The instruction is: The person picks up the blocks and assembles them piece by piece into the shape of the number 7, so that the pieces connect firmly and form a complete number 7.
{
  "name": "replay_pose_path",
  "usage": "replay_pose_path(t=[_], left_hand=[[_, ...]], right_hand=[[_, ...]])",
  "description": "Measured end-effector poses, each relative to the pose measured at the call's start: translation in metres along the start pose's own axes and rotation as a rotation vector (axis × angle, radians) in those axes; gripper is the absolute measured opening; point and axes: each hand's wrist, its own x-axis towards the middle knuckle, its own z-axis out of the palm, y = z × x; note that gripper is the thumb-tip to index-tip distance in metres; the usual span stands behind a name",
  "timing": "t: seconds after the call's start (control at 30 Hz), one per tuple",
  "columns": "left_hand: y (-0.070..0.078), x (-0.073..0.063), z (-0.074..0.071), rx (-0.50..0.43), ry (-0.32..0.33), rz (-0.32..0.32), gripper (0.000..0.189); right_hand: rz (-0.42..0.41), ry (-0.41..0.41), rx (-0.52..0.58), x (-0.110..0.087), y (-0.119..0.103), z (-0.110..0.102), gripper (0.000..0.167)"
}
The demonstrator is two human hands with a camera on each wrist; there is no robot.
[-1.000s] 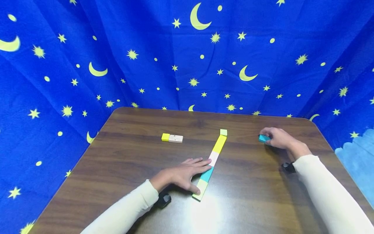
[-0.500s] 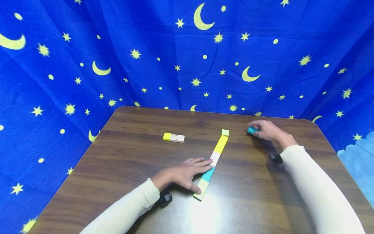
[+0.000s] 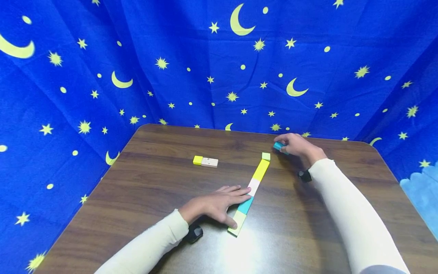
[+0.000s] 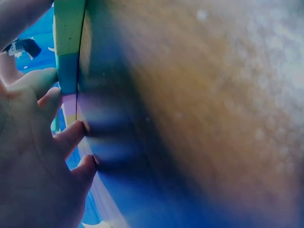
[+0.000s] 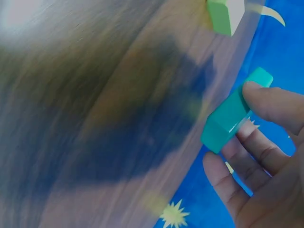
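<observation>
My left hand (image 3: pixel 220 205) lies with fingers spread along the left side of a slanting row of blocks. Its thumb rests on the pale green block (image 3: pixel 239 219) at the near end, and its fingertips touch around the teal block (image 3: pixel 245 206) and pale pink block (image 3: pixel 254 185). Beyond these come a yellow block (image 3: pixel 261 170) and a short light green block (image 3: pixel 265 156), turned slightly out of line. Between thumb and fingers, my right hand (image 3: pixel 299 146) pinches another teal block (image 5: pixel 228 116), beyond and right of the row's far end, apart from it.
Left of the row, a small yellow block (image 3: pixel 197 160) sits against a speckled pale wooden block (image 3: pixel 210 162). The brown table (image 3: pixel 154 182) ends at a blue curtain (image 3: pixel 191 49) with moons and stars.
My right hand has carried the teal block leftward and farther back, toward the row's far end. The left hand stays in place on the row.
</observation>
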Motion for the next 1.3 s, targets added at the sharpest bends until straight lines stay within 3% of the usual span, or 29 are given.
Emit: replay_pose_path(t=[0.33, 0.73, 1.3], left_hand=[[0.000, 0.000, 0.001, -0.006, -0.005, -0.004, 0.095], [-0.002, -0.003, -0.004, -0.011, -0.014, -0.009, 0.093], [0.000, -0.002, -0.001, -0.031, -0.013, 0.001, 0.094]], right_hand=[[-0.051, 0.031, 0.019, 0.018, -0.017, 0.006, 0.042], [-0.004, -0.022, 0.095, 0.037, -0.038, 0.014, 0.044], [-0.091, -0.086, 0.106, 0.056, -0.064, 0.041, 0.043]])
